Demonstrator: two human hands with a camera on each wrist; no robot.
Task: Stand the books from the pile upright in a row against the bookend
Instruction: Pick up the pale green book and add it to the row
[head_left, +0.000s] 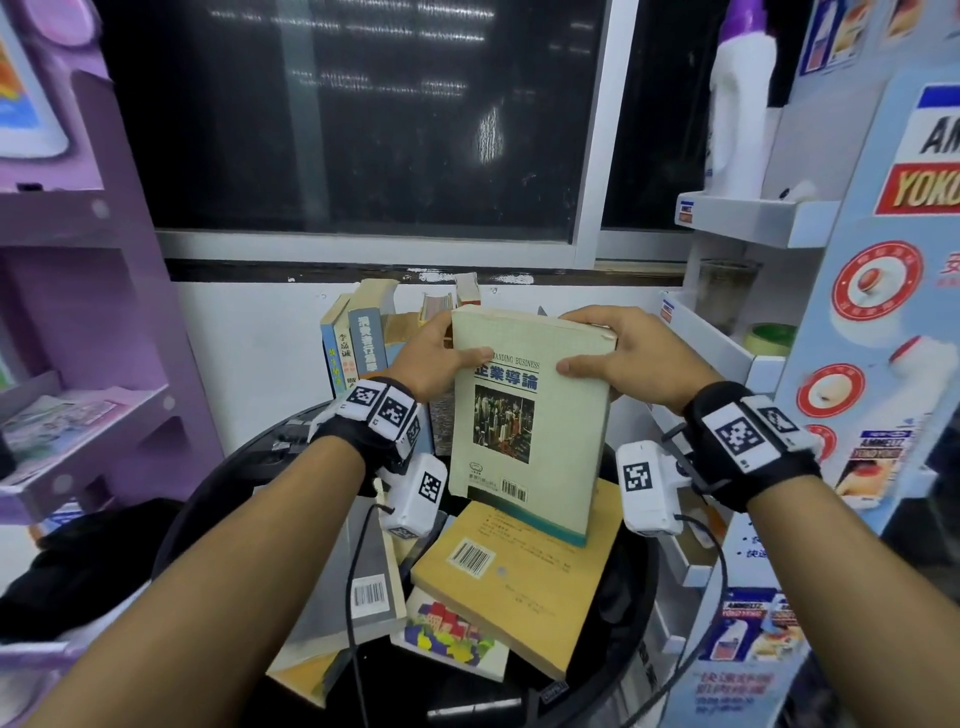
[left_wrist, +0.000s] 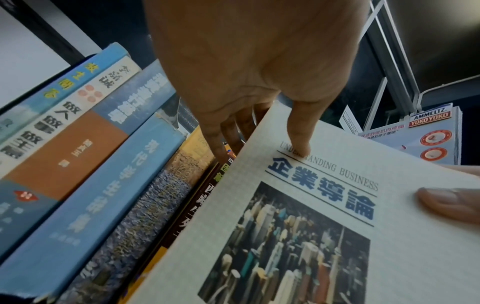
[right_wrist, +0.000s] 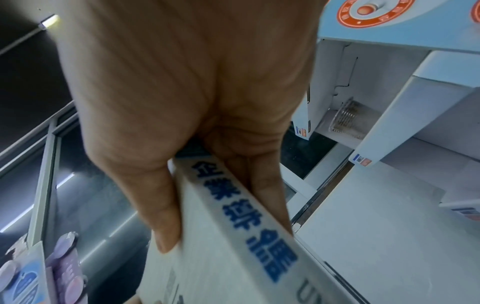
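Note:
Both hands hold up a pale green book (head_left: 524, 415) with blue title lettering and a city photo, above the pile. My left hand (head_left: 436, 358) grips its upper left edge, thumb on the cover (left_wrist: 298, 144), fingers behind. My right hand (head_left: 608, 353) grips the upper right corner at the spine (right_wrist: 244, 209), thumb on the front cover. Behind the left hand a row of upright books (head_left: 358, 343) leans against the wall; their spines (left_wrist: 124, 185) fill the left wrist view. The bookend is hidden. Below lies the pile, topped by a tan book (head_left: 519, 577).
The pile rests on a round black table (head_left: 208, 499), with a grey book (head_left: 363, 582) and a colourful one (head_left: 447, 639) in it. A purple shelf unit (head_left: 78, 312) stands to the left. A blue-white display rack (head_left: 857, 312) stands close on the right. A dark window (head_left: 363, 119) is behind.

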